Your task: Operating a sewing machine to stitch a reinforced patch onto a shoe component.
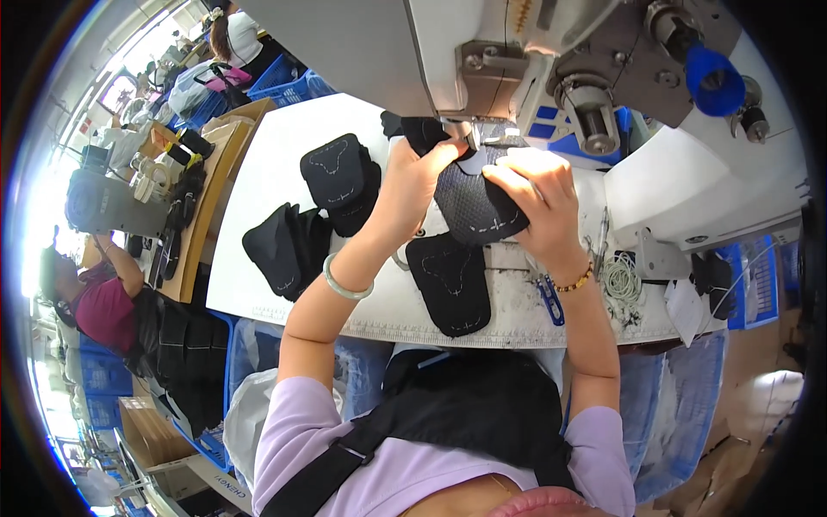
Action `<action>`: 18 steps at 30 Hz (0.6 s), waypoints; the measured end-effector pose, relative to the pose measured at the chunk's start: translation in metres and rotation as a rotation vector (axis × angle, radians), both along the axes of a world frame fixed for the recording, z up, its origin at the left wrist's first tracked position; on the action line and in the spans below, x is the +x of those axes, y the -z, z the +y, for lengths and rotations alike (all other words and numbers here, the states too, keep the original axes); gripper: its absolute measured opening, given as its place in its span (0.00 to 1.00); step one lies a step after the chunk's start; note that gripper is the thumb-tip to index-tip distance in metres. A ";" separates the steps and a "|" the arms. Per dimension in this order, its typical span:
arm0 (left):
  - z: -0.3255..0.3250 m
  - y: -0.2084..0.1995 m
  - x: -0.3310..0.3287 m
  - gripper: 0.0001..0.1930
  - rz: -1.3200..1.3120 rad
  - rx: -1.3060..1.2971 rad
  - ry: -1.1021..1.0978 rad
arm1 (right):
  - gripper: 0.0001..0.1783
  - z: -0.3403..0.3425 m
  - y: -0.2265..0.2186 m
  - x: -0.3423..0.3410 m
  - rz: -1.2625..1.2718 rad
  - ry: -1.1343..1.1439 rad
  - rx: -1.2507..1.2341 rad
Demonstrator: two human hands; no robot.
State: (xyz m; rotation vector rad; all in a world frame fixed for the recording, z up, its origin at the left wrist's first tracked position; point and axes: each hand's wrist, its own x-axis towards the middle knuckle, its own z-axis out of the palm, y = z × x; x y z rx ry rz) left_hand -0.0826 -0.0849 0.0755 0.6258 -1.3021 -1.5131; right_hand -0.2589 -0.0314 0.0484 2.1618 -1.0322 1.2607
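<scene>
A black mesh fabric piece (479, 207) with a white chalk-like mark lies under the head of a sewing machine (491, 60). My left hand (415, 181) is closed on the piece's upper left edge, thumb and fingertips close to the presser foot. On its right side my right hand (544, 200) grips the same piece with bent fingers. Part of the piece near the needle is hidden by my fingers. Just below it lies another black fabric piece (450, 289) with white outlines. Further black cloth (422, 133) sits beside my left fingertips.
Left of my left forearm are two stacks of black pieces, an upper stack (334, 172) and a lower stack (284, 250). Blue-handled snips (550, 302) and a coil of cord (620, 280) lie right of my right wrist. Blue crates (680, 405) flank my seat; co-workers sit leftward.
</scene>
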 end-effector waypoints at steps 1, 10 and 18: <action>-0.002 0.001 -0.001 0.06 0.019 0.007 0.007 | 0.19 0.001 -0.001 0.000 0.008 0.005 -0.008; 0.001 -0.006 0.000 0.07 0.054 0.109 0.045 | 0.21 0.004 0.002 0.004 0.019 0.059 0.053; -0.004 -0.006 0.008 0.05 -0.054 0.049 0.080 | 0.21 0.007 -0.008 0.003 0.094 0.116 0.055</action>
